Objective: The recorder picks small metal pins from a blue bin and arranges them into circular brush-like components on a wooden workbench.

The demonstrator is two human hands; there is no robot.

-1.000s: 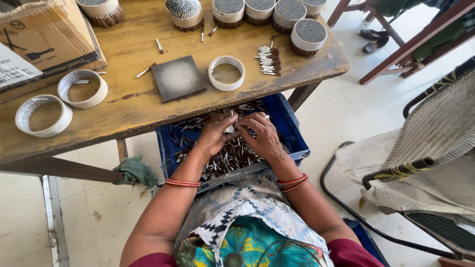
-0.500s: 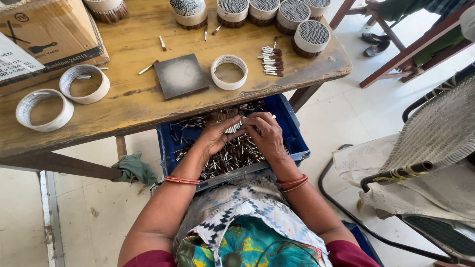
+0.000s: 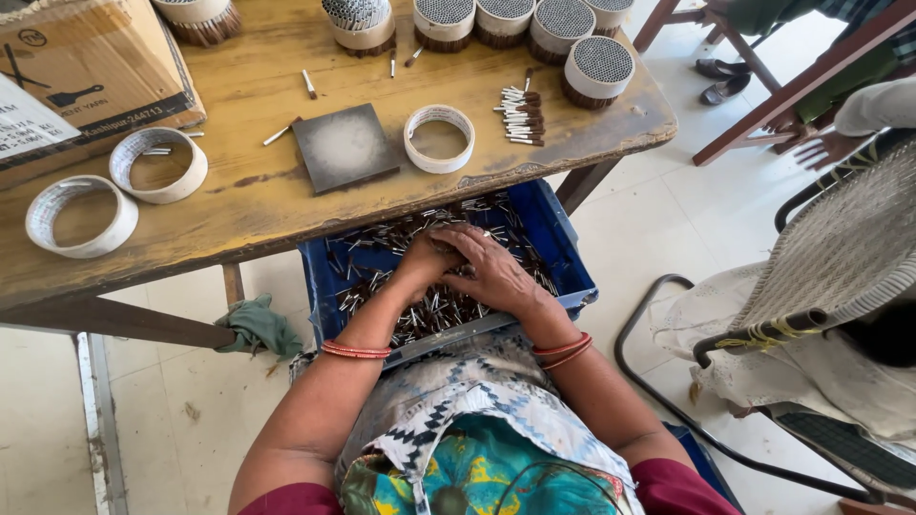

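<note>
Two hands are down in a blue crate that sits on the person's lap, half under the near edge of a wooden table. The crate is full of loose sticks, thin and dark with pale tips, lying every way. The left hand is curled, fingers bent into the pile near the crate's middle; whether it grips any sticks cannot be told. The right hand lies over the pile just beside it, fingers spread and bent, touching the left hand's fingertips; its grasp cannot be told either. Both wrists wear red bangles.

On the table, near its front edge, lie a dark square tile and a white ring beside it. Two more rings sit toward the left edge, by a cardboard box at the far left corner. Round packed bundles stand along the far edge, with a small row of sticks in front of them.
</note>
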